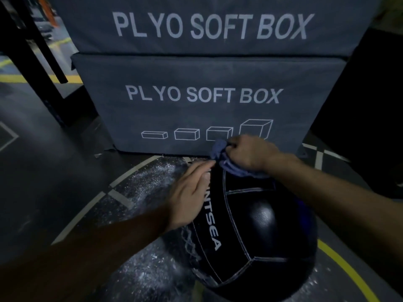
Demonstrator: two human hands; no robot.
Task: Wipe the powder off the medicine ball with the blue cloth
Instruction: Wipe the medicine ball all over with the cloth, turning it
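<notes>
A large black medicine ball (pixel 257 232) with white seams and white lettering rests on the dark gym floor at centre bottom. My left hand (pixel 192 192) lies flat against the ball's upper left side, fingers straight. My right hand (pixel 248 153) grips a bunched blue cloth (pixel 224 158) and holds it against the ball's far top edge. White powder (pixel 152 192) is scattered over the floor to the left of and below the ball.
Two stacked grey plyo soft boxes (pixel 207 101) stand just behind the ball. A black metal rack frame (pixel 41 51) rises at the upper left. White and yellow lines (pixel 349 273) mark the floor. A dark block (pixel 370 105) stands at the right.
</notes>
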